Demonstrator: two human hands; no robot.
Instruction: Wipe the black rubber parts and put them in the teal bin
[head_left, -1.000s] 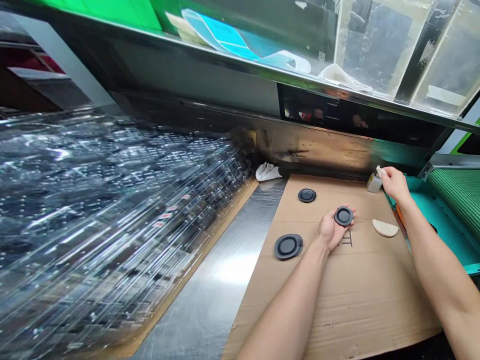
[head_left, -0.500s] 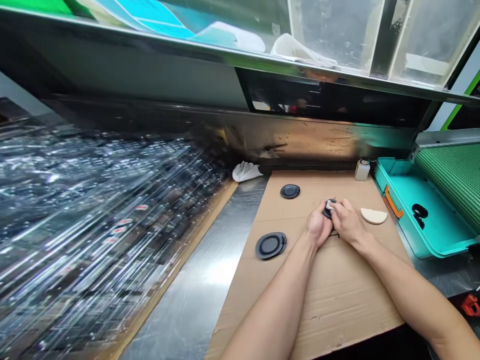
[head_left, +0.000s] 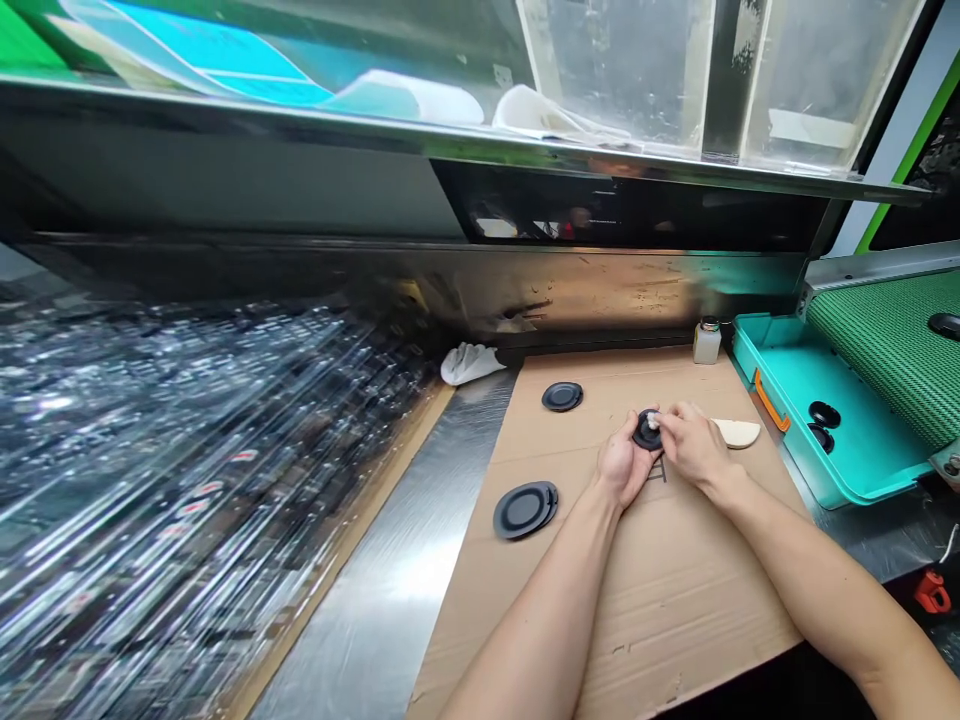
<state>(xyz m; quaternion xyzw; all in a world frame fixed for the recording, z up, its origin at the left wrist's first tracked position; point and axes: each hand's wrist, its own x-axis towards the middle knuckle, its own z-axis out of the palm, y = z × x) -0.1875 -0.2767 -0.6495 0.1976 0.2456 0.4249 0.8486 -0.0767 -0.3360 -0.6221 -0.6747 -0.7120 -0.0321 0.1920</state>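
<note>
My left hand (head_left: 625,462) is closed on the edge of a black round plastic part (head_left: 643,434), holding it above the cardboard sheet (head_left: 637,570). Pinched in my right hand (head_left: 694,447) is a small white wad (head_left: 653,421), which meets the part's face. Two piles of similar dark round parts lie on the cardboard: one farther back (head_left: 562,397), the other nearer (head_left: 525,510), left of my forearm. Just beyond my right hand is a cream half-round pad (head_left: 738,433), partly hidden by it.
A small bottle (head_left: 706,341) stands at the cardboard's back edge. To the right, a turquoise tray (head_left: 862,490) with black parts sits under a green conveyor belt (head_left: 892,320). A white glove (head_left: 470,364) lies at the back left, beside plastic-wrapped goods (head_left: 187,500).
The view has shifted a little. The black part now shows more of its face, with the white wad against it. Another black part has come into view on the conveyor belt.
</note>
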